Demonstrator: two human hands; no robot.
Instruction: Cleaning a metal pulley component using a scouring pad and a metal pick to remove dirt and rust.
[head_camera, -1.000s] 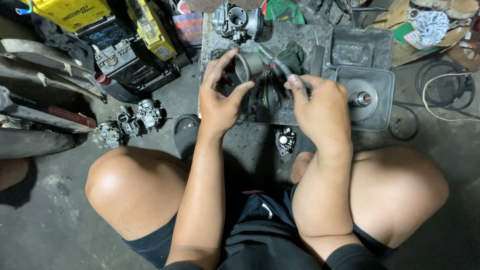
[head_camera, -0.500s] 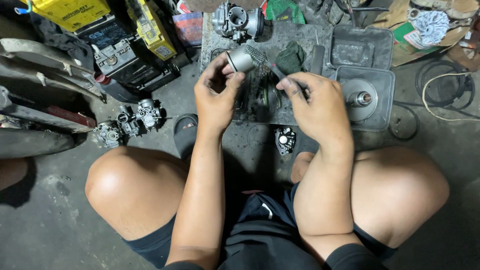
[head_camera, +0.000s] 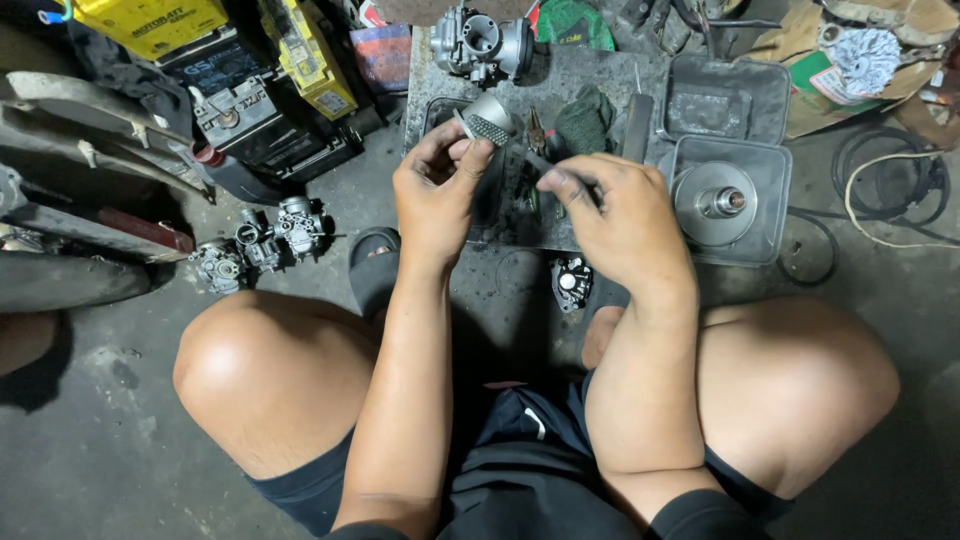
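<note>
Both hands are pinching: left hand (head_camera: 437, 190) a small grey metal cylinder (head_camera: 487, 122), right hand (head_camera: 612, 215) a thin tool (head_camera: 540, 160), over the dirty metal plate (head_camera: 600, 75) on concrete floor (head_camera: 100, 460).

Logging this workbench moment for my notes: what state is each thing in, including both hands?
left hand: closed on a small grey metal part, lifted off the board
right hand: closed on a thin dark tool
carburettor: standing at the far end of the board, untouched
black tray: open, holding a round metal disc
green rag: crumpled on the board
</note>
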